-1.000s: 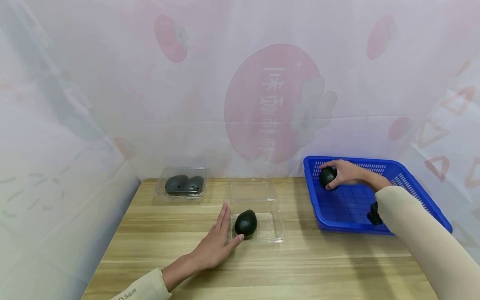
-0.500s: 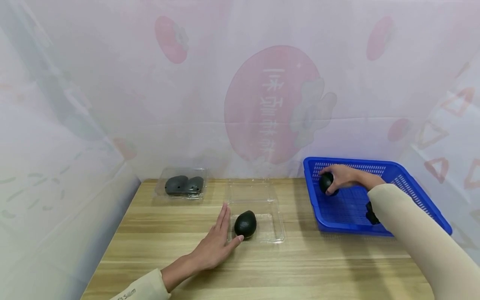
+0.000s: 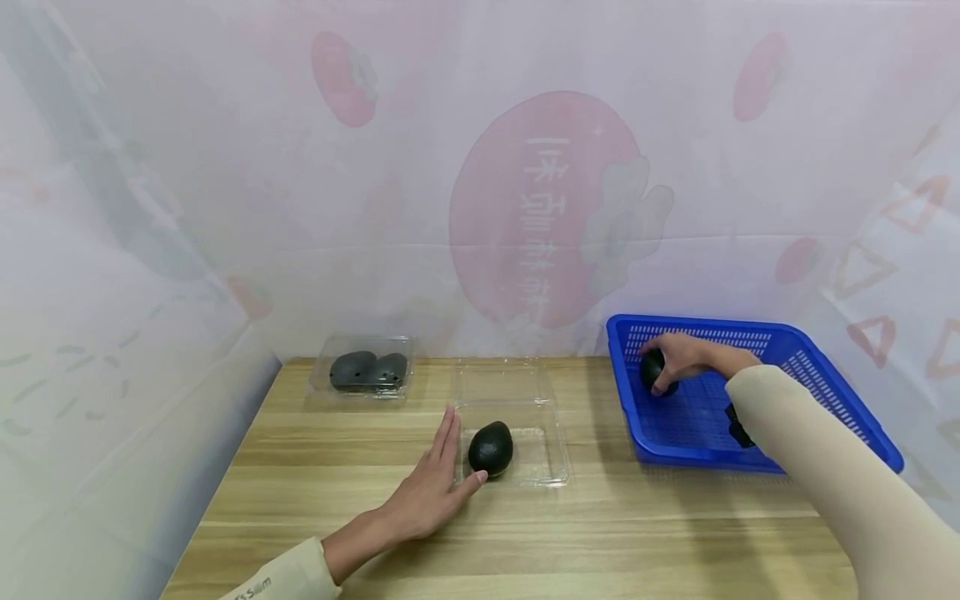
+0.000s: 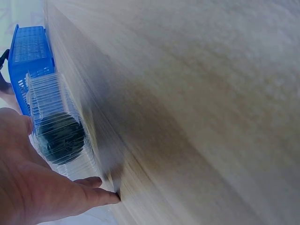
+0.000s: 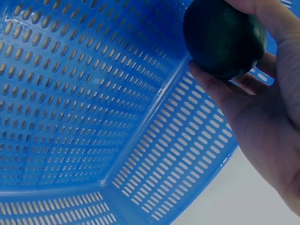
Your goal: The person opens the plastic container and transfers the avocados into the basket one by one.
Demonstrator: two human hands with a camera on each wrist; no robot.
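My right hand (image 3: 682,357) grips a dark green avocado (image 3: 652,372) inside the blue plastic basket (image 3: 693,454); the right wrist view shows fingers and thumb around the avocado (image 5: 224,40). Farther left, an open clear plastic clamshell box (image 3: 557,442) lies on the table, lid folded back. A second avocado (image 3: 491,450) sits in its left half. Along the box's left side rests my left hand (image 3: 429,492), fingers straight and thumb out at the near corner. The left wrist view shows this hand (image 4: 42,187) against the clear box wall (image 4: 47,96).
A closed clear box (image 3: 369,340) holding two dark avocados (image 3: 352,370) stands at the back left of the wooden table (image 3: 525,542). Printed cloth (image 3: 375,283) hangs behind the table and along both sides.
My right hand and its avocado have lowered slightly within the basket, and the right forearm has shifted a little left. The left hand and the open box have stayed in place.
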